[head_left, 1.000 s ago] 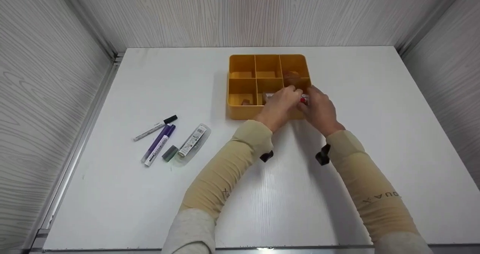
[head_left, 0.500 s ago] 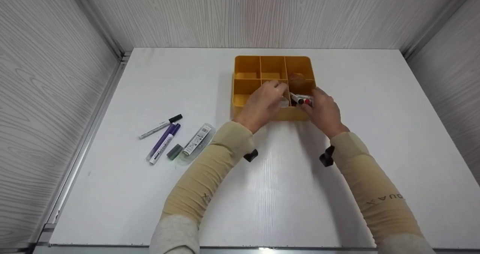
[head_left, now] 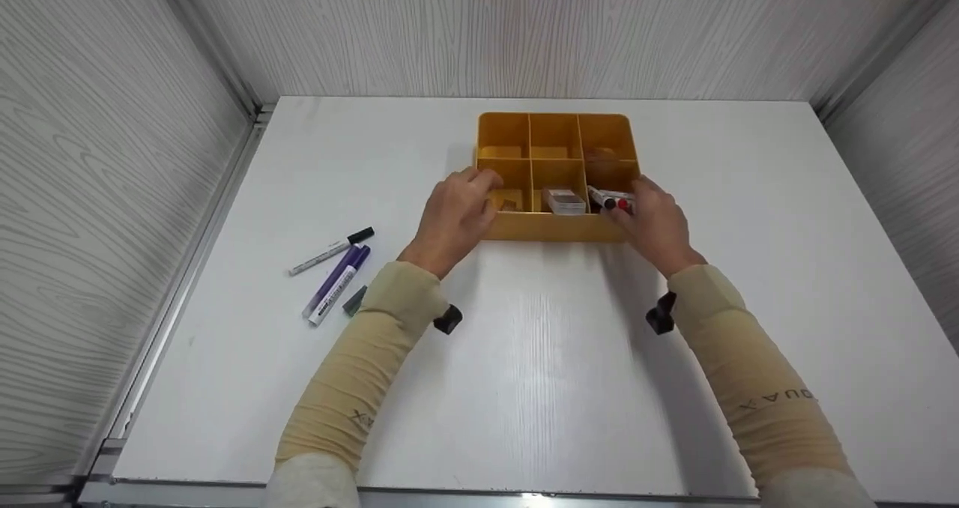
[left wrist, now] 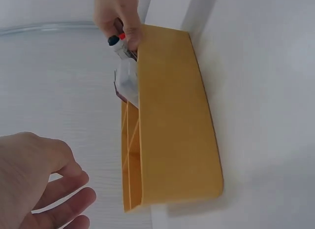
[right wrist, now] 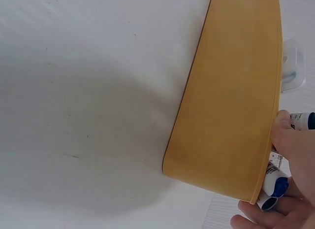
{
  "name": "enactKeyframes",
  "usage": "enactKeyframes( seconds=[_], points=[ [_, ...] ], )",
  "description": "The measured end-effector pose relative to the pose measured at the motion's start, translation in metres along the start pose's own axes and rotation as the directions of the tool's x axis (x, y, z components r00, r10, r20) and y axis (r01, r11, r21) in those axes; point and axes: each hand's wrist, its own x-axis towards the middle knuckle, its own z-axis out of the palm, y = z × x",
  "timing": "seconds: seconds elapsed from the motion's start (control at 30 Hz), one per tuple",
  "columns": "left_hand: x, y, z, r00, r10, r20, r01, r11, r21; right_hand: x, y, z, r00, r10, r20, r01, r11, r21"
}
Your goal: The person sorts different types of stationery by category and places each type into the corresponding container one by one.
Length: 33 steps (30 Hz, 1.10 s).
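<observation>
A yellow compartment box [head_left: 558, 227] stands toward the back of the table. My left hand [head_left: 457, 212] is at its front left corner, fingers loosely bent with nothing between them; the left wrist view shows this hand [left wrist: 49, 182] apart from the box wall. My right hand [head_left: 655, 219] grips the front right corner, thumb at the front rim and fingers along the right side. Several markers [right wrist: 276, 183] with blue, black and red ends poke up between that thumb and fingers. A clear plastic case [head_left: 566, 201] sits in the front middle compartment.
Left on the table lie a thin black-capped marker [head_left: 330, 251], two purple markers [head_left: 337, 283] and a dark green piece [head_left: 354, 301], partly behind my left sleeve. A small brown item [head_left: 509, 205] lies in the front left compartment. Pale walls [head_left: 524, 36] enclose the table.
My left hand has moved left from the markers, past the middle compartment, to the box's left corner. My right hand stays at the right corner. The left sleeve now covers the clear package on the table.
</observation>
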Motion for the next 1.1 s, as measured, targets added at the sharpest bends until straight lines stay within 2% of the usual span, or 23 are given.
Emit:
enactKeyframes(
  seconds=[0.2,0.33,0.47,0.67,0.8,0.9,1.03,1.1],
  points=[
    [-0.024,-0.025,0.002,0.997,-0.071,0.011,0.071,0.997,0.001,0.000,0.000,0.000,1.000,-0.014,-0.009,0.014,1.000,0.001],
    [-0.038,-0.040,0.000,0.993,-0.119,-0.010,0.119,0.993,0.019,0.000,-0.001,0.000,1.000,-0.002,0.003,0.002,1.000,-0.006],
    [-0.050,-0.050,-0.002,0.987,-0.161,-0.021,0.161,0.987,0.016,0.000,-0.001,-0.001,1.000,-0.002,-0.001,0.002,1.000,-0.011],
    [-0.067,-0.059,-0.003,0.975,-0.222,0.015,0.222,0.975,0.018,-0.001,-0.002,0.001,1.000,-0.002,-0.001,0.002,1.000,-0.010],
    [-0.075,-0.063,-0.005,0.950,-0.300,0.088,0.295,0.953,0.067,0.000,-0.002,0.001,1.000,0.016,0.007,-0.016,1.000,-0.011],
    [-0.080,-0.065,-0.006,0.921,-0.358,0.153,0.343,0.932,0.117,0.000,-0.003,0.000,1.000,0.028,0.013,-0.028,1.000,-0.008],
    [-0.086,-0.067,-0.007,0.890,-0.399,0.220,0.363,0.913,0.187,0.000,-0.003,-0.001,0.999,0.042,0.024,-0.041,0.999,-0.006],
    [-0.089,-0.068,-0.007,0.881,-0.404,0.245,0.357,0.909,0.214,0.000,-0.003,-0.001,0.998,0.046,0.030,-0.045,0.999,-0.004]
  ],
)
